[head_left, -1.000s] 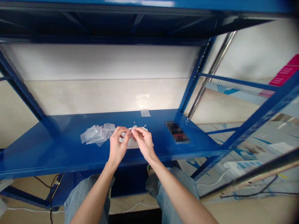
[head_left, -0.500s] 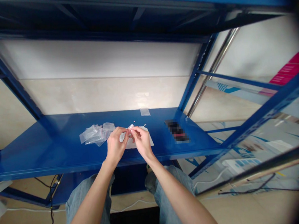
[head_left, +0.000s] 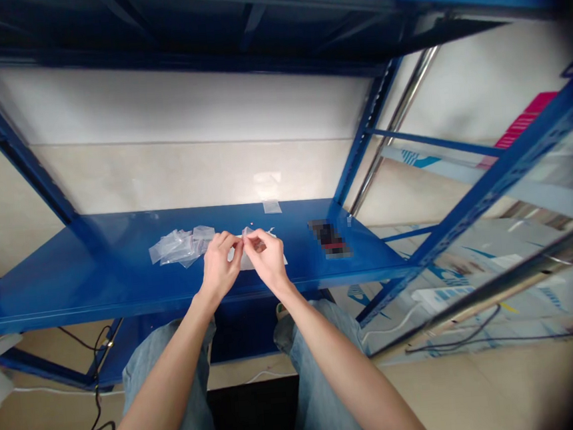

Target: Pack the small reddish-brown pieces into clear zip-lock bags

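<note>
My left hand (head_left: 218, 268) and my right hand (head_left: 266, 260) meet above the blue metal shelf (head_left: 86, 279). Their fingertips pinch a small clear plastic bag (head_left: 247, 236) from both sides, and much of it is hidden by my fingers. Under my hands lies a white sheet (head_left: 240, 262), mostly covered. Just left of my left hand is a loose pile of clear plastic bags (head_left: 181, 246). One small clear bag (head_left: 272, 207) lies alone toward the back of the shelf.
A pixelated dark object (head_left: 329, 238) lies on the shelf to the right. Blue steel uprights (head_left: 376, 127) frame the shelf, with another blue shelf overhead. My jeans-covered knees (head_left: 169, 359) are below the front edge. A black cable (head_left: 98, 405) runs on the floor.
My hands have drawn closer together around the small bag, and its top shows less above my fingers. The whole scene sits slightly higher in the view.
</note>
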`<state>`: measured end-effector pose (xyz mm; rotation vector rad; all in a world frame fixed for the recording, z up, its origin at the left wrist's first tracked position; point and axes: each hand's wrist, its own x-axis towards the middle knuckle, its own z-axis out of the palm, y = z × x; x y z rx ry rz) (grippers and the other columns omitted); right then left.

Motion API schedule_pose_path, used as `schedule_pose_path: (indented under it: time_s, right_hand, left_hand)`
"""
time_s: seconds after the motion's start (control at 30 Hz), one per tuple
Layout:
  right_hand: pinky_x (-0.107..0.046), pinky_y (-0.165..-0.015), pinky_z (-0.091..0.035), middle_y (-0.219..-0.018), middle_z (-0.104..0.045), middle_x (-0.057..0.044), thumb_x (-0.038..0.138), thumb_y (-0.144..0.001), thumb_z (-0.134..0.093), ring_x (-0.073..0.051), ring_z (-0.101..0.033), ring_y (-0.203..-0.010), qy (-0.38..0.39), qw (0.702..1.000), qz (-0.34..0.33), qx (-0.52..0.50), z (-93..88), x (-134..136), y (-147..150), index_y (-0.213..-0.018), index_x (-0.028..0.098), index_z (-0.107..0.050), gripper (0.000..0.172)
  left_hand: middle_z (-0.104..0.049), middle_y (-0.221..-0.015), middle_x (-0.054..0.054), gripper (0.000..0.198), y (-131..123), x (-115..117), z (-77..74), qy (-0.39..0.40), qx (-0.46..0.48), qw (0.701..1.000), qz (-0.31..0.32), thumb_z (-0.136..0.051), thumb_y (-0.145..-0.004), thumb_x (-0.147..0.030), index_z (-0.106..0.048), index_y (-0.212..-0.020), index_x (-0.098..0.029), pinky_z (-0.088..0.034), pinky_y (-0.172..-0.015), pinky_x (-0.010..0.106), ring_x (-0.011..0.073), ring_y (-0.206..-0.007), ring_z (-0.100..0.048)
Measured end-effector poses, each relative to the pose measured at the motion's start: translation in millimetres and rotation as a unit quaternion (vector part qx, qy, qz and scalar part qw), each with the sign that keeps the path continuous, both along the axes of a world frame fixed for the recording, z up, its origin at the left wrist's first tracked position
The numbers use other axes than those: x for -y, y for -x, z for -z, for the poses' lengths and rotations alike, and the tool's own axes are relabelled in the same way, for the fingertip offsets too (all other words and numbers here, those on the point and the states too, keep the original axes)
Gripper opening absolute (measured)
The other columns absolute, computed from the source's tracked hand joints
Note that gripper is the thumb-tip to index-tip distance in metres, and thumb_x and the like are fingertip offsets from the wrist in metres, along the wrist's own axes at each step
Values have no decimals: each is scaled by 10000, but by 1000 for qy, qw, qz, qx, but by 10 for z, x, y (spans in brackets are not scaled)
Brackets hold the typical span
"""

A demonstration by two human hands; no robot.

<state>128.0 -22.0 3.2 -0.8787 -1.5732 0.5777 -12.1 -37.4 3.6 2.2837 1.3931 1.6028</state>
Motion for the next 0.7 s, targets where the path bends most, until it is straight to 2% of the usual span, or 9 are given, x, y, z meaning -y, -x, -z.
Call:
schedule_pose_path:
  time_s: [0.13, 0.3, 0.4, 0.5, 0.7]
  right_hand:
    - [-283, -645, -481, -806, -680, -19, 418, -928, -592, -179, -619, -711, -6, 1000, -15, 15, -31, 82, -30, -863, 244, -650, 195]
    - [-278, -632, -486, -847, -694, -18, 443, -929, -608, -169, -644, -687, -3, 999, -28, 18, -21, 90, -72, -942, 253, -630, 191]
    - [-283, -635, -489, -838, -705, -26, 440, -934, -592, -182, -662, -704, -3, 999, -32, 41, -14, 55, -108, -895, 251, -635, 197]
    - [-278, -633, -472, -767, -686, -14, 387, -942, -559, -180, -645, -679, -14, 997, -30, 70, -21, 36, -146, -836, 247, -623, 186]
    - [-256, -587, -412, -671, -597, 23, 242, -853, -556, -147, -558, -595, -28, 994, -33, 105, -63, 58, -201, -747, 244, -528, 110]
  left_hand:
    - [-659, -752, 35, 244, -38, 111, -35, 31, 57, 998, 8, -524, -977, -317, -676, -827, -201, -451, -694, 312, 184, -707, -556]
    - [-746, -830, 47, 223, -49, 63, 24, 77, 135, 987, 45, -581, -938, -356, -736, -904, -199, -518, -664, 287, 182, -703, -657]
    - [-766, -894, 57, 210, -34, -9, 64, 81, 113, 988, 64, -590, -932, -353, -741, -932, -207, -535, -679, 287, 189, -731, -688]
    - [-739, -827, 45, 216, -30, -21, 71, 74, 65, 993, 67, -557, -952, -333, -718, -890, -204, -500, -668, 273, 168, -681, -656]
    - [-535, -623, -19, 216, -75, 95, 4, 25, -15, 999, -17, -537, -928, -269, -612, -737, -201, -328, -589, 258, 128, -567, -462]
